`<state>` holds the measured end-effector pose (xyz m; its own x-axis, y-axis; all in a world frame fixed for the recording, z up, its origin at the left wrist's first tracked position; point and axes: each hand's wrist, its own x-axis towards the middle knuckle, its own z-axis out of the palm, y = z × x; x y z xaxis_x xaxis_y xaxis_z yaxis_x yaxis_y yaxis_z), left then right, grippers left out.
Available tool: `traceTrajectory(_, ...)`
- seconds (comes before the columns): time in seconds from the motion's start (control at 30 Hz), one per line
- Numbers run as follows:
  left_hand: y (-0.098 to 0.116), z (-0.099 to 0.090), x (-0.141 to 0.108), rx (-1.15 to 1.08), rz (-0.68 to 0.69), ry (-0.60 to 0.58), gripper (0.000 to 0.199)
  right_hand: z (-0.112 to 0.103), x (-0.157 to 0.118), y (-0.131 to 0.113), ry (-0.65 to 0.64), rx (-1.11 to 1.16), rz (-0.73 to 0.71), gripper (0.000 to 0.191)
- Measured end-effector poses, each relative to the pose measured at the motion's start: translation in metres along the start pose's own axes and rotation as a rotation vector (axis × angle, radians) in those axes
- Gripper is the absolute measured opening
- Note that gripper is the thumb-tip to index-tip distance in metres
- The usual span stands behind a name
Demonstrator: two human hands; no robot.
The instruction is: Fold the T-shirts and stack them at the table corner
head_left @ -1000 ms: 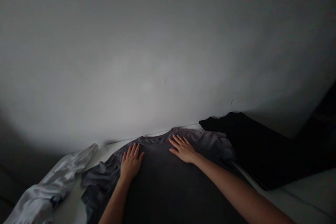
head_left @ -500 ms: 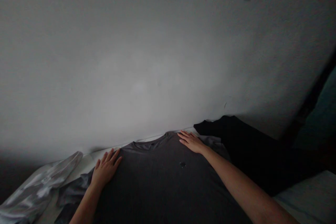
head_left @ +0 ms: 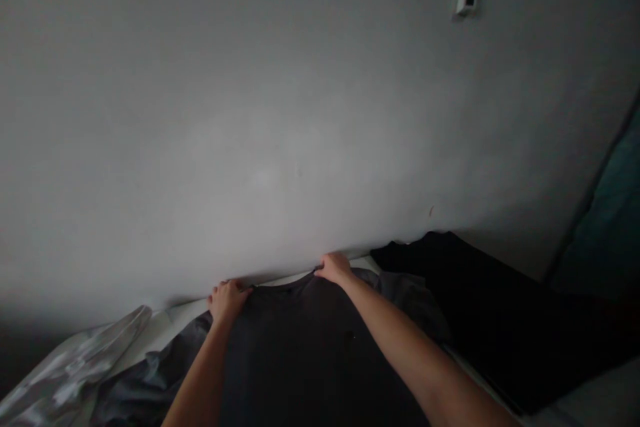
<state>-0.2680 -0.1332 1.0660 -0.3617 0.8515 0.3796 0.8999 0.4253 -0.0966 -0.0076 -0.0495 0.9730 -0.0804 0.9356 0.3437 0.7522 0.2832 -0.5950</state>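
A dark grey T-shirt [head_left: 295, 347] lies spread out in front of me, its neckline towards the wall and a small mark on its chest. My left hand [head_left: 227, 299] grips the shirt's shoulder on the left of the collar, thumb pointing in at the neckline. On the other side of the collar, my right hand [head_left: 334, 268] pinches the cloth at the neck edge with fingers curled. The shirt's left sleeve lies rumpled beside my left forearm. My right forearm covers part of the shirt's right side.
A black garment [head_left: 480, 300] lies flat to the right, partly beside the shirt's sleeve. Patterned grey-and-white cloth [head_left: 90, 360] rests at the left on a pale surface [head_left: 173, 320]. Behind rises a grey wall [head_left: 280, 113] with a small white device [head_left: 467, 2]. Teal cloth [head_left: 600, 233] hangs at far right.
Both hands have moved inward to the collar, going from flat and spread on the shirt to gripping it. The view has tilted slightly upward.
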Motion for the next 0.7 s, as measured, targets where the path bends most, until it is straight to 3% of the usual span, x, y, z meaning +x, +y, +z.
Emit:
traceTrajectory(0.17,-0.001,0.013,-0.002,-0.030,-0.008,0.078,0.033,0.012,0.009,-0.011,0.006,0.027,0.012,0.008)
traceTrajectory(0.5,0.004,0.009,-0.013,-0.019,-0.017,0.118,0.039,0.023,-0.008,0.016,0.065,0.050,-0.109,0.019)
traceTrajectory(0.63,0.034,0.003,-0.035,0.056,0.178,0.213,0.036,-0.002,-0.032,0.046,0.043,-0.002,-0.098,0.028)
traceTrajectory(0.7,0.062,0.006,-0.054,0.035,0.372,0.140,0.038,-0.021,-0.052,0.069,0.036,-0.061,-0.049,0.029)
